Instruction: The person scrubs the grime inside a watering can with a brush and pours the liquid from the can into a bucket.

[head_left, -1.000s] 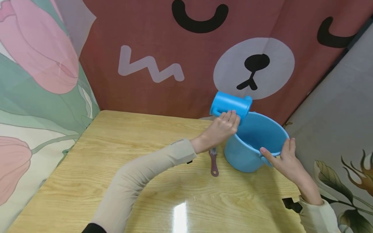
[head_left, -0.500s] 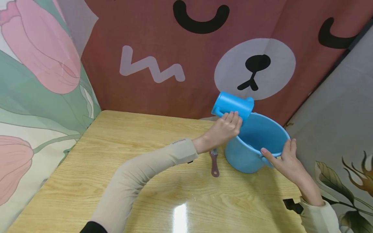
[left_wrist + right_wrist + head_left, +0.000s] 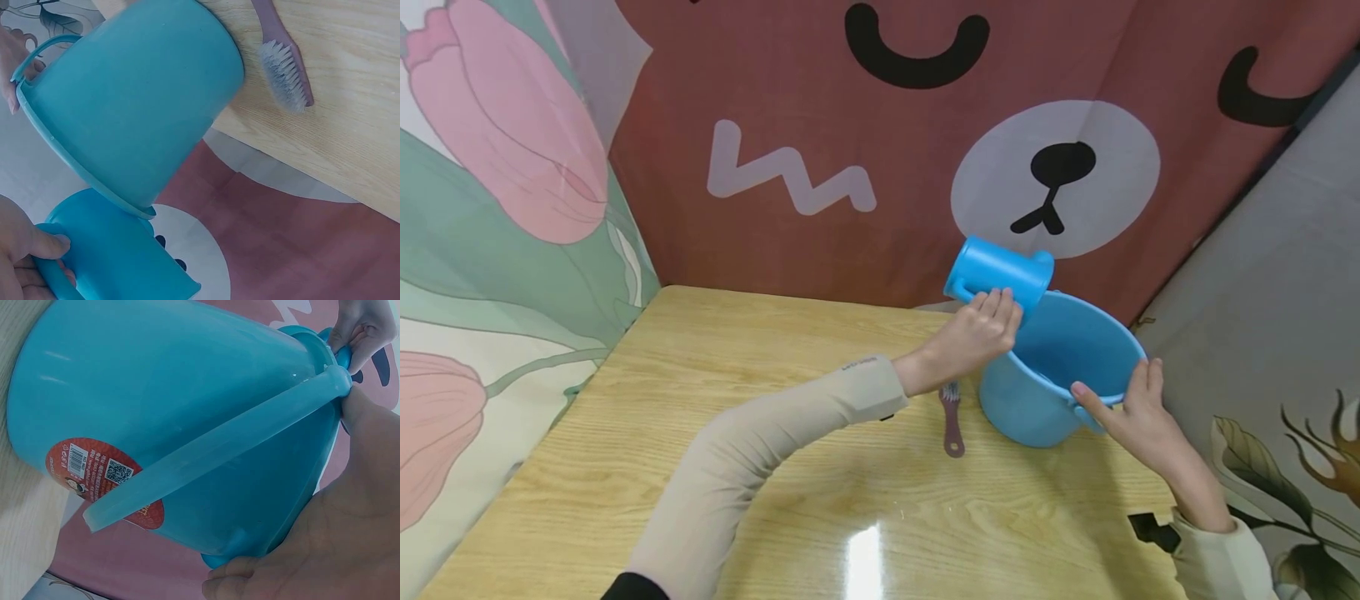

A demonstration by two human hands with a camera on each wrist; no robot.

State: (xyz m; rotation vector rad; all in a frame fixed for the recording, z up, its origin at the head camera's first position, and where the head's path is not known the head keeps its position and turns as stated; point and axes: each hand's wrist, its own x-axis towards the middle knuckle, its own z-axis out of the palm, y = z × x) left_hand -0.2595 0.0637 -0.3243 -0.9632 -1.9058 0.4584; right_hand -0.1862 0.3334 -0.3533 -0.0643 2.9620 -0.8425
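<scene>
A bright blue mug lies tilted over the left rim of a light blue bucket, its mouth toward the bucket's inside. My left hand grips the mug by its handle; in the left wrist view the thumb lies over that handle. On the bucket's near right rim, my right hand holds on, thumb and fingers spread along the edge. The bucket stands upright on the table, its handle hanging down the side with a red label. Whether anything leaves the mug cannot be seen.
A brush with a purple handle and pale bristles lies on the wooden table, just left of the bucket. Behind the table hangs a brown bear-print curtain; a grey printed cloth hangs close on the right.
</scene>
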